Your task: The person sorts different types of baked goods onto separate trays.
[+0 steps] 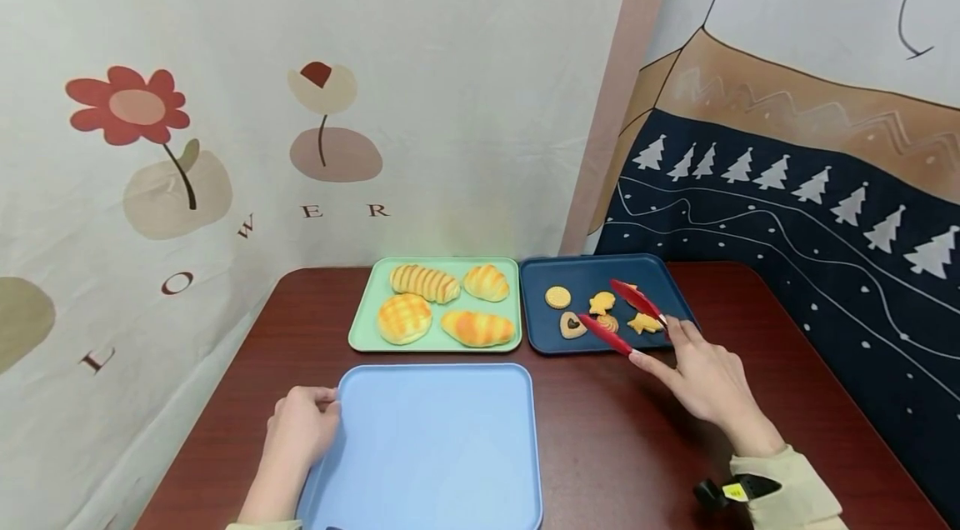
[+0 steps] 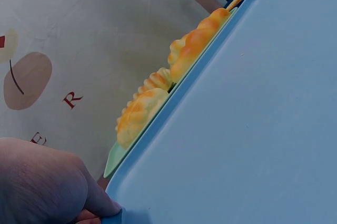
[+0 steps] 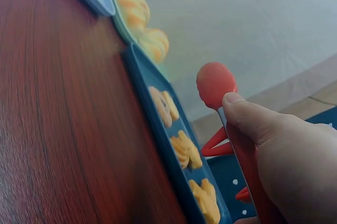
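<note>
My left hand (image 1: 300, 426) pinches the left rim of a light blue tray (image 1: 435, 447); in the left wrist view its thumb presses on the rim by a corner. Nothing lies on the visible part of that tray. A pair of red tongs (image 1: 606, 336) is held in my right hand (image 1: 708, 376), thumb on one arm and fingers on the other. The tongs' arms stand spread over a navy tray (image 1: 543, 340) that bears several small cookies, among them a heart-shaped cookie (image 1: 572, 325), a round cookie (image 1: 557, 297) and a star-shaped cookie (image 1: 644, 323).
Left of the navy tray, a green tray (image 1: 360, 334) carries several breads, including a round bun (image 1: 404, 319) and a croissant (image 1: 477, 328). All trays rest on a dark red-brown wooden table (image 1: 600, 447). Printed cloth (image 1: 465, 97) hangs behind its far edge.
</note>
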{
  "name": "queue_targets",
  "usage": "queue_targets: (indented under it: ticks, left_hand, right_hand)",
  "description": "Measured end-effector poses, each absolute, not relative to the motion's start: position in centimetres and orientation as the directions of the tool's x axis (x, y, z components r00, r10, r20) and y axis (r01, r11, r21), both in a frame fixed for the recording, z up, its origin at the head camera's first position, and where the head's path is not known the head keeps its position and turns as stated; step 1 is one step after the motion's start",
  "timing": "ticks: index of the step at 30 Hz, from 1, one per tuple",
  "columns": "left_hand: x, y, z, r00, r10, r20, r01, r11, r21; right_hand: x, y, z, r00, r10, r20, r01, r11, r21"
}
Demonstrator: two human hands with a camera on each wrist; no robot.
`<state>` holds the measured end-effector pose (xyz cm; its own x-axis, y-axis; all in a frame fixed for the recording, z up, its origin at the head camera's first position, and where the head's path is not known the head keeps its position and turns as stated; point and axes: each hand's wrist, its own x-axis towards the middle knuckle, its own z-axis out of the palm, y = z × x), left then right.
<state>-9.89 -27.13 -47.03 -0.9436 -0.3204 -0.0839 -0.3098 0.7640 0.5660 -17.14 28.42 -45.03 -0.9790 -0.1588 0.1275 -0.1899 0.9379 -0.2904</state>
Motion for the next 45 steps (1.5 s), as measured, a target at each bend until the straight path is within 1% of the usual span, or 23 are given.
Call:
queue_targets:
  ticks: [20, 34, 45]
  left_hand:
    - [-10.2, -27.3, -47.2, -0.946, -0.312, -0.089, -0.307, 0.77, 0.56]
    - [-10.3, -27.5, -47.3, -0.947, -0.309, -0.082, -0.301, 0.774, 0.558]
    - [-10.3, -27.4, -47.3, -0.947, -0.31, -0.081, -0.3, 0.769, 0.564]
  right_hand:
    - [-15.0, 25.8, -44.3, -0.98, -0.174, 0.099, -0.196, 0.934, -0.3]
    - [-13.1, 24.7, -45.2, -0.974, -0.213, 0.074, -0.225, 0.922, -0.316]
    - [-12.0, 24.2, -46.3, -0.976, -0.213, 0.04, -0.214, 0.922, -0.322]
